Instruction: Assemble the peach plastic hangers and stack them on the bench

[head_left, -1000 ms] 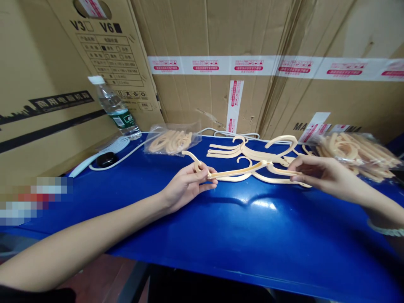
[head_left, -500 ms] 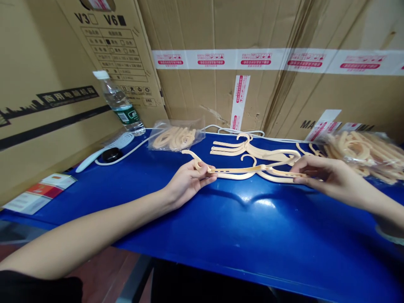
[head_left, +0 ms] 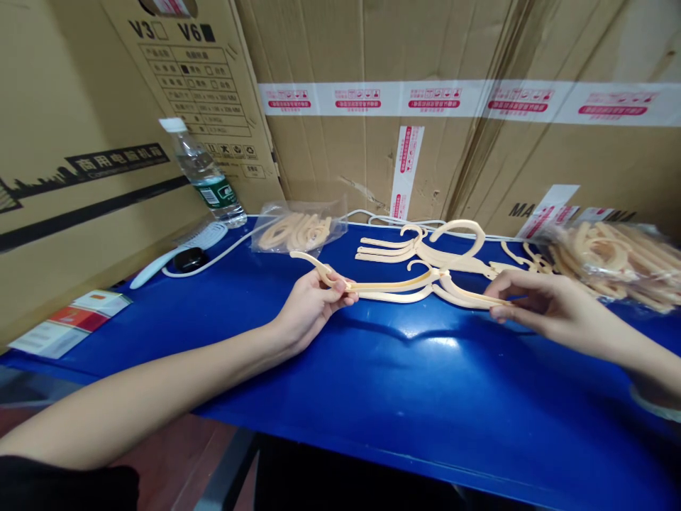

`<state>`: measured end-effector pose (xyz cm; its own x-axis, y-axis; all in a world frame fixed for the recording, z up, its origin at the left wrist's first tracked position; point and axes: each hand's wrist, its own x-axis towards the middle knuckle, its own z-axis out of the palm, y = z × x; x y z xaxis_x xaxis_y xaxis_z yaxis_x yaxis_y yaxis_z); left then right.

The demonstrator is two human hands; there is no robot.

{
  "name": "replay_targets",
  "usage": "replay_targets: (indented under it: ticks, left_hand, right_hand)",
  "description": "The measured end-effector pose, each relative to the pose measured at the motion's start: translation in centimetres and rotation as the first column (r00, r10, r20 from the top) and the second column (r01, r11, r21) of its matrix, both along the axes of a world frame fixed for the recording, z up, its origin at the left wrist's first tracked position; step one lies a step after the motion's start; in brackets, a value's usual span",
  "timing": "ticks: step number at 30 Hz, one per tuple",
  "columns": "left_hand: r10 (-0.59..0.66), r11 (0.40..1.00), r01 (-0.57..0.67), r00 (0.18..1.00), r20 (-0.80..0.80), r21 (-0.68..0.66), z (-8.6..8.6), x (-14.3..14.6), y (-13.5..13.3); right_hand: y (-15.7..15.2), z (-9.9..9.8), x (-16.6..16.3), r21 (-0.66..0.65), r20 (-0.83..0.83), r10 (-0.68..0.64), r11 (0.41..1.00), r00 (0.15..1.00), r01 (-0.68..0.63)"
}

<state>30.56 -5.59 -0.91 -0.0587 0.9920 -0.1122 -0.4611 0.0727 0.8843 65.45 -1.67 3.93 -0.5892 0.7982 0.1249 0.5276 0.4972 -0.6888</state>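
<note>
A: Compared with half a second ago, the beige plastic hanger (head_left: 391, 287) is turned between the hands: its hook (head_left: 460, 224), lying flatter then, now rises higher, and the curved end (head_left: 308, 262) by the left hand (head_left: 313, 305) sits farther left.

B: And the grip on it?

A: The left hand is closed, thumb and fingers pinching the near end. The right hand (head_left: 537, 301) pinches the other end in its fingertips, the rest of that hand loosely curled. The hanger spans the gap between them, above the blue counter (head_left: 372, 397).

B: What lies around the hands?

A: Just behind the held one, between the hands, a second hanger (head_left: 396, 297) rests on the counter. Beyond it are more hanger pieces (head_left: 386, 250), arms lined up.

B: Farther out?

A: Past the left hand, a clear bag of hanger parts (head_left: 298, 231); farther left, a water bottle (head_left: 213, 191) and a light-blue hairbrush (head_left: 178, 252). Beyond the right hand, another bagged bundle (head_left: 617, 262).
</note>
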Motion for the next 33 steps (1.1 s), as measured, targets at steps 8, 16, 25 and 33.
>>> replay_targets:
  ticks: [8,16,25,33]
  left_hand:
    - [0.043,0.999,-0.045,0.997,0.068,0.018,0.3,0.2,0.4]
    - [-0.183,0.934,0.296,0.878,-0.442,0.202,0.3,0.8,-2.4]
    - [0.241,0.436,0.859,0.178,-0.954,0.27,-0.6,0.6,-4.5]
    - [0.191,0.546,0.81,0.13,-0.973,0.215,-0.9,0.4,-3.9]
  right_hand:
    - [0.0,0.2,0.3,-0.098,-0.084,-0.028,0.995,0.996,0.019]
    - [0.0,2.0,0.8,-0.152,-0.148,-0.166,0.978,0.975,0.143]
    - [0.2,0.7,0.3,-0.245,0.011,-0.034,0.969,0.999,0.036]
    - [0.7,0.7,1.6,0.023,0.39,-0.027,1.0,0.921,0.02]
